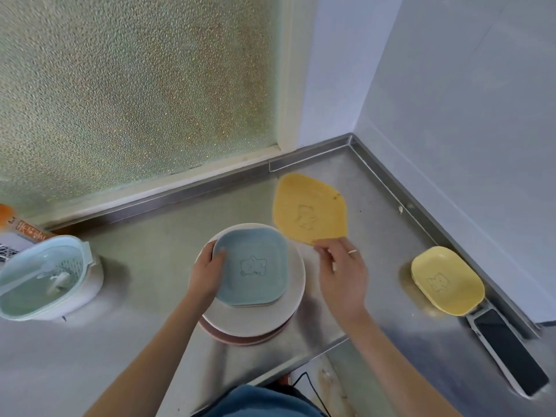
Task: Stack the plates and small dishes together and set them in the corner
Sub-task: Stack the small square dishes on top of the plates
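blue dish (251, 266) held at its left rim by left hand (207, 270), fingers curled on it, atop cream plate (255, 319) and pink plate (240, 337) near surface's (144, 326) front edge. orange dish (310, 209) pinched at its near edge by right hand (343, 275), toward far right corner. yellow dish (448, 279) lies by right edge.

1. A shiny metal counter (144, 236) has a raised metal edge along the back and the right side.
2. A bumpy window (135, 85) that you cannot see through is behind the counter.
3. A pale green basket (45, 275) (it has little holes) sits in a white tub on the left.
4. An orange and white box (18, 230) is behind the basket.
5. A black phone (508, 353) lies flat on the right.
6. Plain white walls (451, 100) meet in the corner.
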A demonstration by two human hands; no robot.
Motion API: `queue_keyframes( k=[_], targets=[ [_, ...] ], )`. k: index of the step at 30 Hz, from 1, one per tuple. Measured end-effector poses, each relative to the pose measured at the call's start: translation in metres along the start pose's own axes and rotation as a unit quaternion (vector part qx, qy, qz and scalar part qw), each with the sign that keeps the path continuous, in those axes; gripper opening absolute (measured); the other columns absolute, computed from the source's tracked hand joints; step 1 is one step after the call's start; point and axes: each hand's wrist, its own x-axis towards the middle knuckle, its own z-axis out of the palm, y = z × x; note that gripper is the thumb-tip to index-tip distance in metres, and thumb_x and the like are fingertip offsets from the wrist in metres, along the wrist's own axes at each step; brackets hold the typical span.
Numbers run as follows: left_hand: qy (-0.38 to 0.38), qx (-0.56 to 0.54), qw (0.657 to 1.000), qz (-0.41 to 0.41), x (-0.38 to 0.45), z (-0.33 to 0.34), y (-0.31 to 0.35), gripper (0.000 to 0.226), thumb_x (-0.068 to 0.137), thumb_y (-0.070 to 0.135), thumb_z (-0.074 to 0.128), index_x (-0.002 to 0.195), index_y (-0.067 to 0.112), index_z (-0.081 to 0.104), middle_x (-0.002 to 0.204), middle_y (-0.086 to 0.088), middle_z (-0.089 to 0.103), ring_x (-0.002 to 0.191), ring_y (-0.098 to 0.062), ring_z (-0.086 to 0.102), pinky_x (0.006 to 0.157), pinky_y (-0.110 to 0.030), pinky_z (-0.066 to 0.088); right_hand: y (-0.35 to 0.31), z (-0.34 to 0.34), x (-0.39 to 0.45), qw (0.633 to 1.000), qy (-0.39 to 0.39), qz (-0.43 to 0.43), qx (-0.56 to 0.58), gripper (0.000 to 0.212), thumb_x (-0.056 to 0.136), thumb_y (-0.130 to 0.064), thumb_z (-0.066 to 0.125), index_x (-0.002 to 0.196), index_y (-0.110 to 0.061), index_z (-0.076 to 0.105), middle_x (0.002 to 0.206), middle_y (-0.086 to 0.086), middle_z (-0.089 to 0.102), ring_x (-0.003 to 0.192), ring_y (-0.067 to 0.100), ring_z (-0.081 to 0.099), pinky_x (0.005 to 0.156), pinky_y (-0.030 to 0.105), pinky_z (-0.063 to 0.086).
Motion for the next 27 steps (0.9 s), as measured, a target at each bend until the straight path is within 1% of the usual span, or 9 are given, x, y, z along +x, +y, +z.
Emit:
queue_keyframes(
  k=[3,9,11,13,16,19,21,23,27],
  targets=[
    [-0.075,-0.100,0.992,-0.027,-0.008,-0.006,0.012,0.040,0.101,0.038,0.031,0.121,0.019,0.061,0.120,-0.006,0.064,0.112,-0.024,0.059,0.100,-0.042,0.045,-0.034,0.000,-0.020,0.990,-0.015,-0.139,0.017,0.013,0.082,-0.007,0.061,0.083,-0.015,0.071,0.078,-0.003,0.067,0.071,0.014,0.055,0.059,0.023,0.042],
    [-0.097,-0.160,0.982,-0.018,-0.019,-0.016,0.015,0.046,0.102,0.045,0.017,0.092,0.033,0.060,0.072,0.016,0.074,0.074,0.001,0.070,0.072,-0.024,0.052,-0.046,0.015,-0.061,0.963,-0.176,-0.190,-0.072,0.015,0.081,-0.016,0.058,0.088,-0.023,0.070,0.081,-0.006,0.067,0.072,0.016,0.059,0.057,0.026,0.047],
    [-0.109,-0.124,0.986,-0.031,-0.018,-0.016,0.015,0.046,0.098,0.054,0.027,0.113,0.030,0.063,0.103,0.010,0.074,0.097,-0.009,0.068,0.089,-0.030,0.052,-0.048,0.017,-0.063,0.956,-0.227,-0.167,-0.079,0.013,0.080,-0.020,0.061,0.089,-0.025,0.070,0.081,-0.008,0.066,0.072,0.015,0.059,0.059,0.026,0.047],
    [-0.081,-0.081,0.993,-0.021,-0.015,-0.017,0.011,0.044,0.099,0.040,0.039,0.139,0.026,0.045,0.135,0.004,0.054,0.122,-0.018,0.053,0.106,-0.039,0.041,-0.048,0.016,-0.062,0.953,-0.253,-0.151,-0.065,0.019,0.086,-0.028,0.054,0.097,-0.027,0.068,0.089,-0.009,0.066,0.078,0.013,0.061,0.064,0.026,0.048],
    [-0.058,0.004,0.998,0.029,-0.013,-0.014,0.004,0.046,0.098,0.020,0.035,0.143,0.026,0.038,0.144,-0.001,0.047,0.131,-0.023,0.045,0.110,-0.046,0.037,-0.046,0.013,-0.057,0.958,-0.262,-0.094,-0.062,0.039,0.091,-0.039,0.043,0.127,-0.029,0.052,0.120,-0.005,0.060,0.101,0.015,0.058,0.082,0.032,0.049],
    [-0.027,0.072,0.996,0.048,-0.015,-0.008,0.001,0.048,0.100,0.019,0.031,0.148,0.024,0.030,0.150,-0.003,0.039,0.138,-0.026,0.036,0.114,-0.046,0.030,-0.039,0.017,-0.055,0.945,-0.299,-0.034,-0.129,0.060,0.096,-0.046,0.026,0.151,-0.026,0.013,0.157,-0.001,0.019,0.140,0.015,0.017,0.111,0.043,0.022],
    [-0.015,0.089,0.995,0.052,-0.014,-0.005,0.000,0.048,0.101,0.015,0.030,0.149,0.021,0.027,0.151,-0.006,0.038,0.139,-0.027,0.035,0.115,-0.044,0.028,-0.036,0.022,-0.054,0.918,-0.371,-0.005,-0.137,0.065,0.093,-0.053,0.004,0.148,-0.024,-0.017,0.156,-0.009,-0.022,0.140,0.006,-0.025,0.117,0.048,-0.006],
    [-0.011,0.098,0.993,0.062,-0.013,-0.003,-0.002,0.048,0.101,0.014,0.030,0.149,0.020,0.028,0.150,-0.006,0.039,0.138,-0.026,0.035,0.115,-0.043,0.028,-0.034,0.025,-0.052,0.903,-0.408,0.009,-0.132,0.066,0.087,-0.055,-0.008,0.142,-0.025,-0.029,0.150,-0.014,-0.033,0.136,0.001,-0.032,0.115,0.048,-0.015],
    [-0.003,0.095,0.994,0.057,-0.002,-0.004,-0.009,0.047,0.099,0.014,0.031,0.145,0.021,0.035,0.145,-0.002,0.046,0.135,-0.025,0.040,0.112,-0.045,0.032,-0.026,0.017,-0.047,0.927,-0.371,0.033,-0.040,0.057,0.100,-0.045,0.013,0.144,-0.036,-0.023,0.151,-0.024,-0.017,0.138,-0.004,-0.023,0.113,0.039,-0.016]
  ],
)
